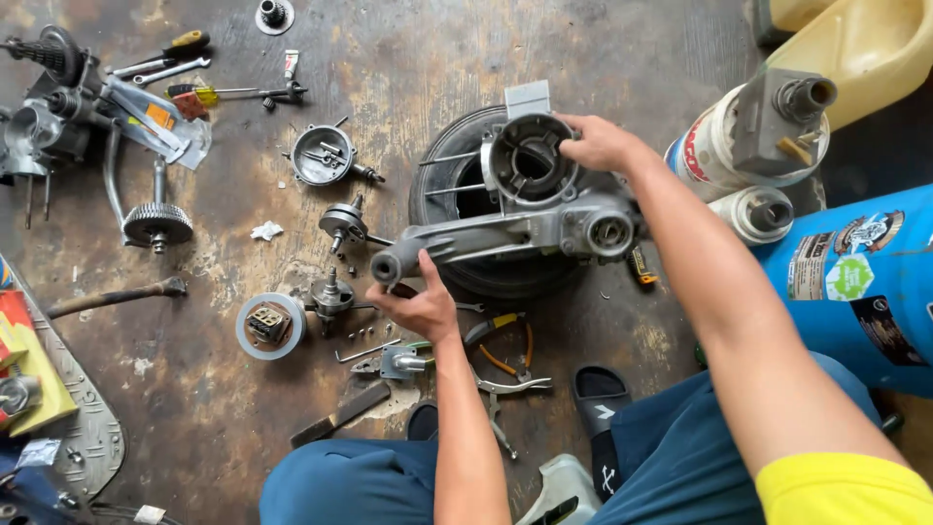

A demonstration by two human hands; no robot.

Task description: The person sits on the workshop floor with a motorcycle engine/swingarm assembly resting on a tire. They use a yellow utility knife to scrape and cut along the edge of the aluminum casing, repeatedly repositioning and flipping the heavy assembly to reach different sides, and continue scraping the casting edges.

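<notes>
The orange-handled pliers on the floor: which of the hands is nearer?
Left. The left hand grips the engine casing's arm just above the pliers; the right hand holds the casing's round opening, farther up.

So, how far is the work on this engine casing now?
Already done, it seems: many parts are off and lie on the floor, such as the crankshaft and round cover. In hand: the left hand holds the grey engine casing by its arm end, the right hand its round opening. What remains cannot be told.
</notes>
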